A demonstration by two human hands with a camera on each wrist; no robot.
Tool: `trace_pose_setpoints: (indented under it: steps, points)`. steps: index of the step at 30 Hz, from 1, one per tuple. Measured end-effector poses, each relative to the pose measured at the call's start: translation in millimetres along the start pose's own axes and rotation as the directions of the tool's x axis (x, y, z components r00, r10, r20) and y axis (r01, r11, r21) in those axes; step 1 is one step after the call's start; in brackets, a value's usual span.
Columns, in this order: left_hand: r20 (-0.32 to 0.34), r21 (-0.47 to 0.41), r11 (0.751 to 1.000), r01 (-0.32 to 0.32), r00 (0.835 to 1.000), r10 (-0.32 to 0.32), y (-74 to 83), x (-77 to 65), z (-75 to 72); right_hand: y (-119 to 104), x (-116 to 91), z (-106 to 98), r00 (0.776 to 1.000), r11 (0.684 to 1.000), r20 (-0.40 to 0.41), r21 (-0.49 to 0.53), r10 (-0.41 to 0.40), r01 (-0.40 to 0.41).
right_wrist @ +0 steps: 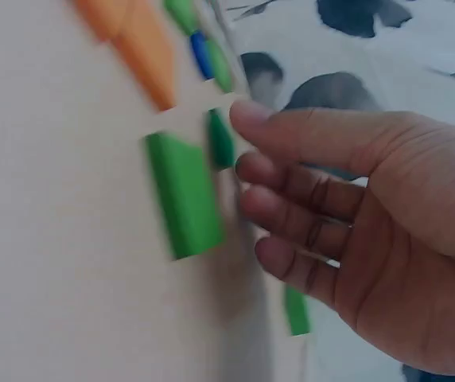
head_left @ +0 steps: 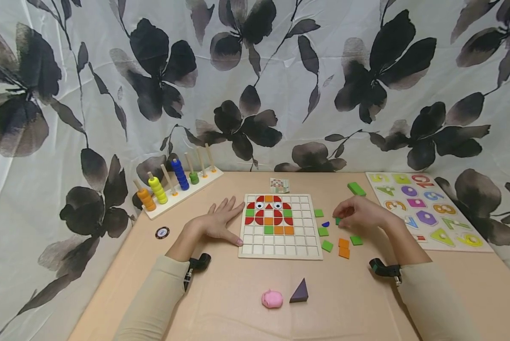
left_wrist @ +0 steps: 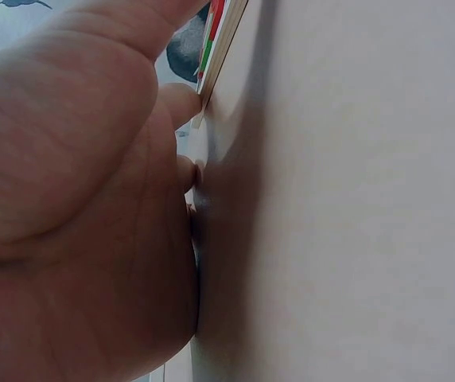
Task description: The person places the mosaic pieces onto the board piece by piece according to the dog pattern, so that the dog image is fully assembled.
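Observation:
My left hand [head_left: 216, 221] is spread on the table with its fingers straight. Its thumb and forefinger touch the left edge of the white grid board [head_left: 308, 227]. Red, green, orange and eye-marked tiles [head_left: 269, 213] form a figure on that board. In the left wrist view the palm [left_wrist: 76, 199] stands against the tabletop. My right hand [head_left: 359, 211] hovers right of the board, fingers loosely bent. Just beyond its thumb and fingertips sits a small dark green piece [right_wrist: 221, 139]; no grip on it shows. Below these fingertips is a green tile [right_wrist: 184, 195].
Loose green tiles [head_left: 323, 231], a blue half-round piece [head_left: 325, 224] and orange tiles [head_left: 344, 248] lie right of the board. A number puzzle [head_left: 433, 208], peg stacker [head_left: 186, 192], picture card [head_left: 279, 185], round token [head_left: 162, 232], pink pig figure [head_left: 272, 299] and purple triangle block [head_left: 299, 291] surround it.

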State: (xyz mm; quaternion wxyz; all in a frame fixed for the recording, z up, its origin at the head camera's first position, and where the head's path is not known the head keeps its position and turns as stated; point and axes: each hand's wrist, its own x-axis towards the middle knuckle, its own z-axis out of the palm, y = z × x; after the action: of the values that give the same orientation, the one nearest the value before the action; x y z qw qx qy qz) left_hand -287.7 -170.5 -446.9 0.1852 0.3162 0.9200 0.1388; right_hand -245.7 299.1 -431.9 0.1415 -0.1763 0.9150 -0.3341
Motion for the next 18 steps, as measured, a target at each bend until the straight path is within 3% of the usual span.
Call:
trace_pose_setpoints:
  steps: [12,18]
  points:
    - [-0.006,-0.004,1.0,-0.007,1.0,0.007,0.7,-0.6,-1.7,4.7,7.9,7.7,0.999,0.998,0.012,0.053,-0.033,0.033]
    - [0.0,-0.009,1.0,0.0,1.0,0.0,0.3,-1.2,-0.7,-17.5,12.8,12.1,0.992,0.998,-0.121,0.04,-0.038,0.044]
